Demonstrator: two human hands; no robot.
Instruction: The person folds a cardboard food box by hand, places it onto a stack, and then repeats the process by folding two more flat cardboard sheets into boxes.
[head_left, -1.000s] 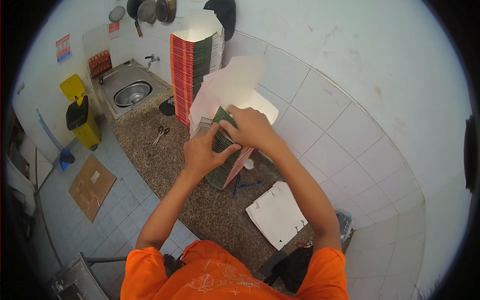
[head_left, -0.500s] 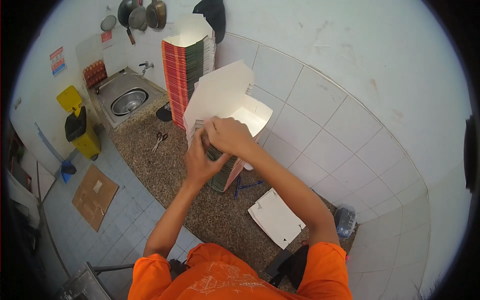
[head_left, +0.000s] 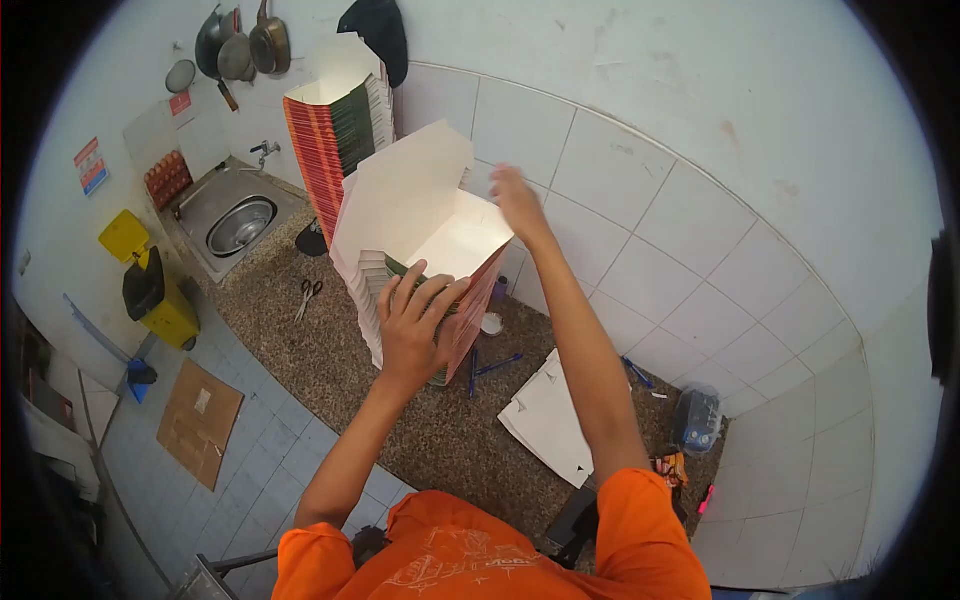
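In front of me on the counter stands a tall nested stack of cardboard boxes (head_left: 400, 200). The top one is open, with its white inside and raised lid flap showing. Against the near side of this stack lies my left hand (head_left: 415, 325), its fingers spread over the upper edge of the box. My right hand (head_left: 517, 205) is in the air by the box's right rear corner, apart from my left; motion smears its fingers. Behind, a second stack of red and green boxes (head_left: 330, 140) rises higher.
Scissors (head_left: 308, 298) lie left of the stack on the granite counter (head_left: 275, 330), with a sink (head_left: 240, 225) beyond. Flat white card sheets (head_left: 548, 415), blue pens (head_left: 497, 366) and a clear plastic container (head_left: 697, 420) are to the right. A tiled wall (head_left: 620, 190) bounds the right side.
Both hands were together at the box's near left corner. My right hand has moved off to the rear right; my left has spread its fingers on the near side. The view has shifted slightly.
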